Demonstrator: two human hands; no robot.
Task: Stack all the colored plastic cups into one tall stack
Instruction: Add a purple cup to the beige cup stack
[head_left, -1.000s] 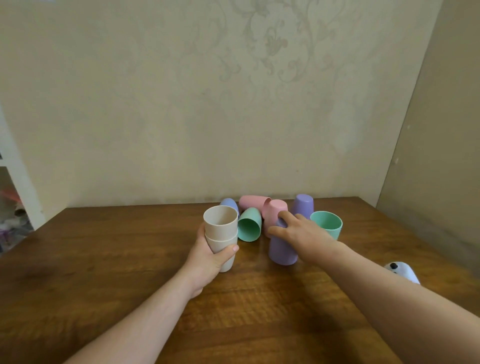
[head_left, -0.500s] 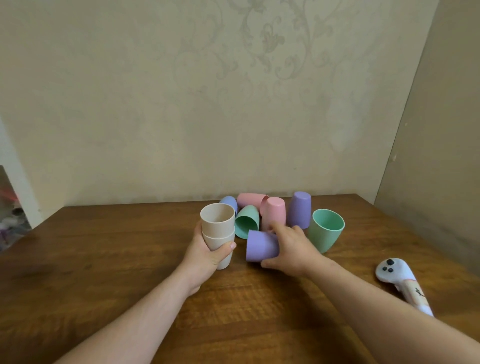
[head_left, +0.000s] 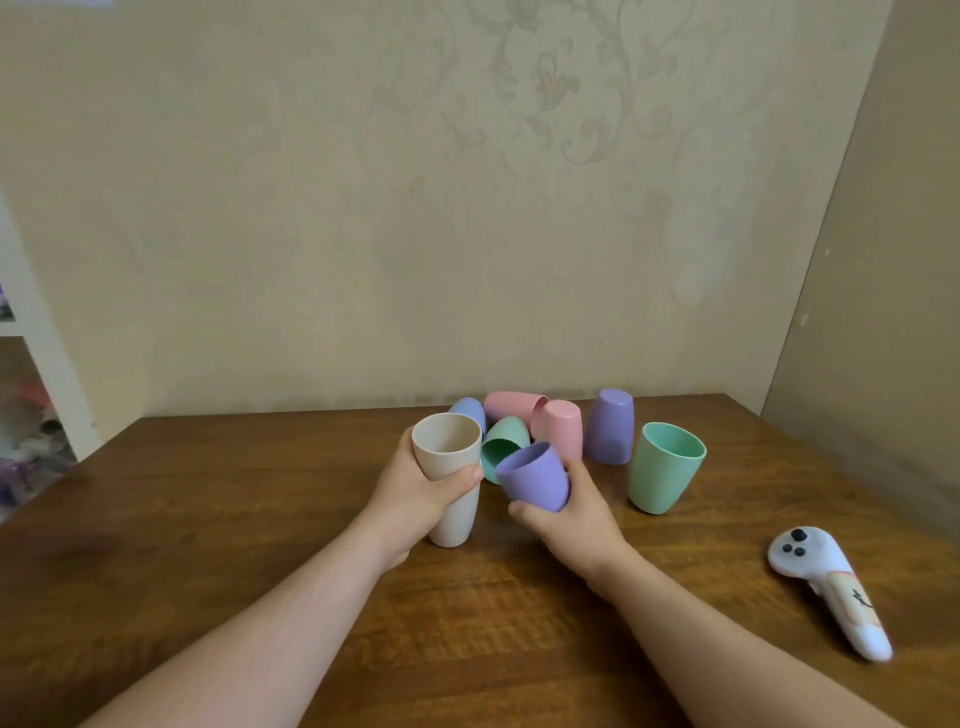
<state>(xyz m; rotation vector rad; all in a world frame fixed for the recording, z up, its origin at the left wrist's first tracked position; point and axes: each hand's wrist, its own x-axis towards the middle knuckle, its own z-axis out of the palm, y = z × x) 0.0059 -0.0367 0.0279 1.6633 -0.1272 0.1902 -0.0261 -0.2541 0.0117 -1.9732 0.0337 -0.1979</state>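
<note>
My left hand (head_left: 423, 493) grips a short stack of beige cups (head_left: 448, 452) that stands upright on the table. Just to its right, my right hand (head_left: 569, 512) holds a purple cup (head_left: 532, 475) off the table, tilted with its mouth up and to the left. Behind them lie a green cup (head_left: 501, 446) on its side, a pink cup (head_left: 511, 406) on its side and a blue cup (head_left: 469, 411). A pink cup (head_left: 558, 427) and another purple cup (head_left: 611, 426) stand upside down. An upright green cup (head_left: 665, 466) stands at the right.
A white hand-held controller (head_left: 826, 584) lies on the wooden table (head_left: 208, 519) at the right. A wall runs along the table's far edge and another along its right side. A white shelf (head_left: 31, 332) stands at the far left.
My right hand has lifted the purple cup off the table and turned it from lying sideways to mouth up, close to the beige stack. My left hand has kept its hold on the stack.
</note>
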